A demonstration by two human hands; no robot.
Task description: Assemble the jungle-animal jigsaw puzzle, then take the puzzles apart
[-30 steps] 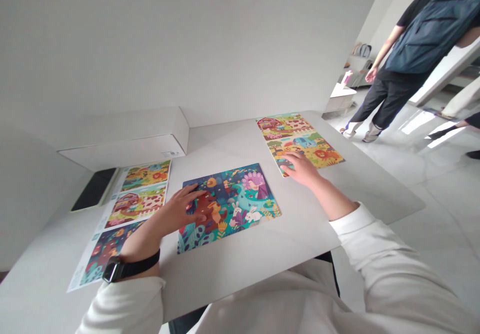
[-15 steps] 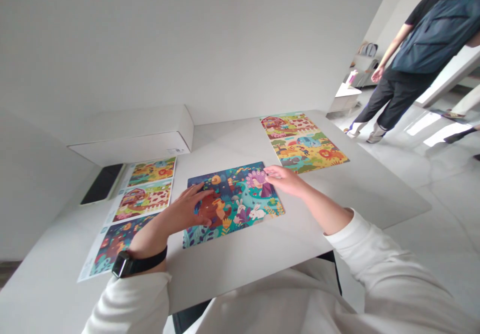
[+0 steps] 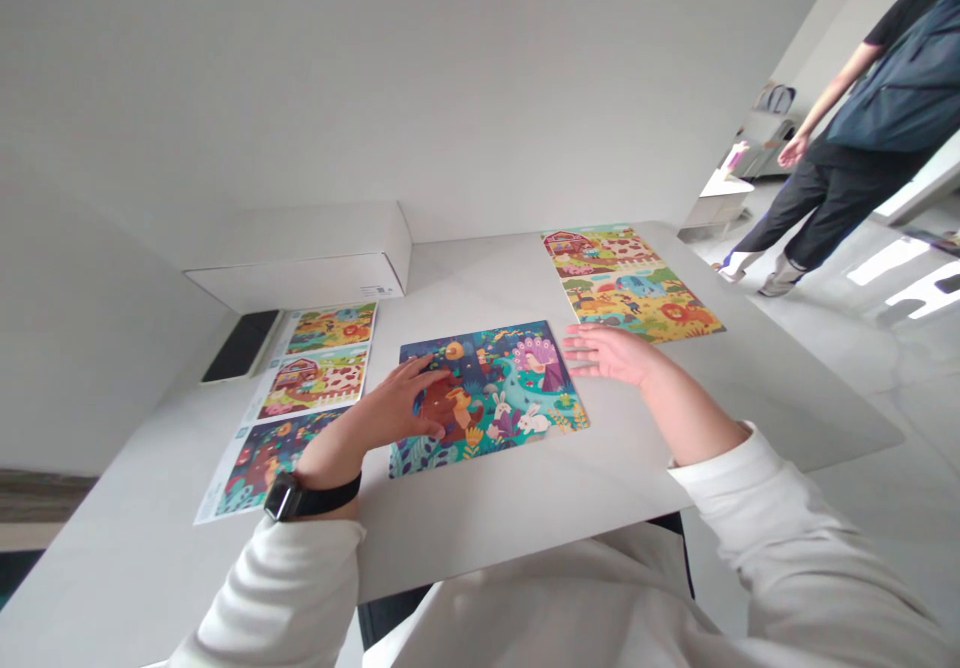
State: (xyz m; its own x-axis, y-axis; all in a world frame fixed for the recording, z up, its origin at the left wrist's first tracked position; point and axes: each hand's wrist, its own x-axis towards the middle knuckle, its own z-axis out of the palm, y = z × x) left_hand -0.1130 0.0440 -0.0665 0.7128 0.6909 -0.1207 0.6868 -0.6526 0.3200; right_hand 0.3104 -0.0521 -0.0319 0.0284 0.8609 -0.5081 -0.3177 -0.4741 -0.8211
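Observation:
A blue forest puzzle [image 3: 517, 388] with a bear, rabbits and a peacock lies on the white table [image 3: 525, 508] in front of me. My left hand [image 3: 401, 408] rests flat on its left part, fingers spread over the bear. My right hand [image 3: 611, 353] hovers open at the puzzle's right edge, fingers stretched out, holding nothing. A second puzzle [image 3: 630, 283] with a farm and animals lies further right and back.
A printed sheet [image 3: 300, 398] with three pictures lies at the left. Behind it stand a long white box [image 3: 300, 263] and a dark phone [image 3: 240, 346]. A person [image 3: 862, 128] in dark clothes walks on the floor at the right.
My right hand came back from the farm puzzle to the right edge of the forest puzzle and now has its fingers spread. My left hand stayed on the bear.

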